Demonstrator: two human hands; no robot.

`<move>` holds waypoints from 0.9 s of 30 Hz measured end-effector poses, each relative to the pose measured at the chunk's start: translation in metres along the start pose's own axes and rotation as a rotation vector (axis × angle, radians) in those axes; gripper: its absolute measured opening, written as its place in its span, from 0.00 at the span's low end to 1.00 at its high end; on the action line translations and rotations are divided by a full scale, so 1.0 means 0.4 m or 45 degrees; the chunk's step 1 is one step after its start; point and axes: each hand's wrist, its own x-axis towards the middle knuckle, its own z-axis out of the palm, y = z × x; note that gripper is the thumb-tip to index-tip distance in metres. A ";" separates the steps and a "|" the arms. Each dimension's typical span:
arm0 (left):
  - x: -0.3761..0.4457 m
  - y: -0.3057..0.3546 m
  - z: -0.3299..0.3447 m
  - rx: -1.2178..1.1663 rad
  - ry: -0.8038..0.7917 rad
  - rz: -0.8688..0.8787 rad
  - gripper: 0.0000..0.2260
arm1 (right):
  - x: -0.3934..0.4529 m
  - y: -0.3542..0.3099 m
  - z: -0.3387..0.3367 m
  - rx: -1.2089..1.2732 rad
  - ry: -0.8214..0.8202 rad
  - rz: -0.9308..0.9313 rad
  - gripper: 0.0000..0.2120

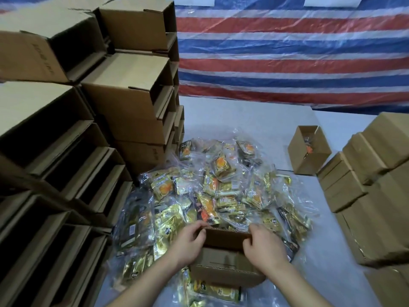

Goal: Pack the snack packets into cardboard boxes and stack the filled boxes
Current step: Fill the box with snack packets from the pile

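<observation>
The light was dim and even, with soft shadows. Glare glinted off the foil snack packets (212,191) and streaked white across the plastic over the striped tarpaulin (287,52). Open empty cardboard boxes (66,151) held black interiors. Wide-angle distortion bowed the edges; detail was soft throughout.

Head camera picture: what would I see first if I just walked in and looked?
Probably the big shiny heap of snack packets in the middle of the table, gold and orange in clear plastic. Right in front of it, the left hand and the right hand grip the flaps of a small cardboard box. Tall stacks of open boxes crowd the left side, and a red, white and blue striped sheet hangs behind.
</observation>
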 end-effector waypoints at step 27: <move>0.400 0.231 -0.009 0.266 0.131 -0.008 0.26 | -0.003 0.008 -0.024 0.019 -0.052 -0.214 0.19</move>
